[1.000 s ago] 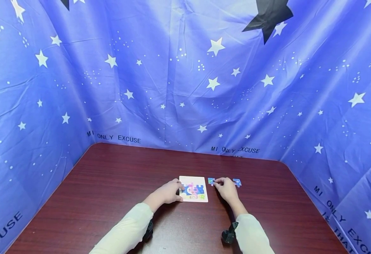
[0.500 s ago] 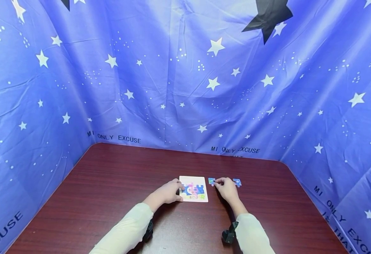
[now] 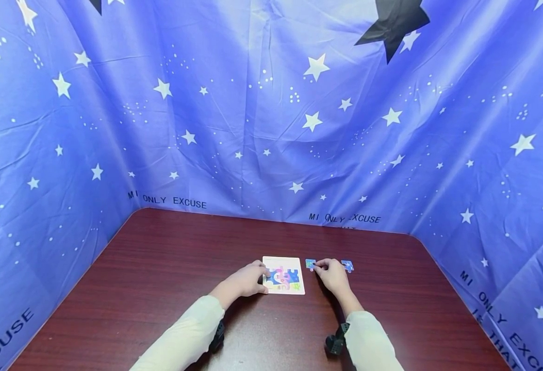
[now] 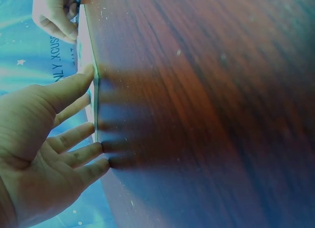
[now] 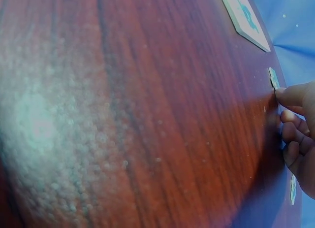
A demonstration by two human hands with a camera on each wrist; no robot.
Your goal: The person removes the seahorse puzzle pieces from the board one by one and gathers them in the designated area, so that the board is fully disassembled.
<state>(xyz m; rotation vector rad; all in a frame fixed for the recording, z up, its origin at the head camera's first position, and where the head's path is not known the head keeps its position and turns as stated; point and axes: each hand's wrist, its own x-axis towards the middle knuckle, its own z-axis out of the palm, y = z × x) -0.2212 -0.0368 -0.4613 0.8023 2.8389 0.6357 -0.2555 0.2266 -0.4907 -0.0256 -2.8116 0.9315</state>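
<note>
Where the head view looks down on the table [image 3: 183, 247], the puzzle board [image 3: 282, 261] lies flat, the left hand [image 3: 247, 280] at its left edge with the fingers spread. To the board's right, across a narrow strip of table, is a blue puzzle piece [image 3: 310, 263]. The right hand [image 3: 332, 275] is the nearer: its thumb and forefinger pinch the piece at the right side, so the board lies leftward, beyond the piece. The piece appears roughly square; no long axis can be read. A second piece [image 3: 347, 265] lies to the right of this hand.

In the left wrist view, the left fingers and thumb are nearly straight and meet the board's edge.

In the right wrist view, the blue puzzle piece sits between the fingertips and the board's corner, apart from the board; the remaining right fingers are curled.
</note>
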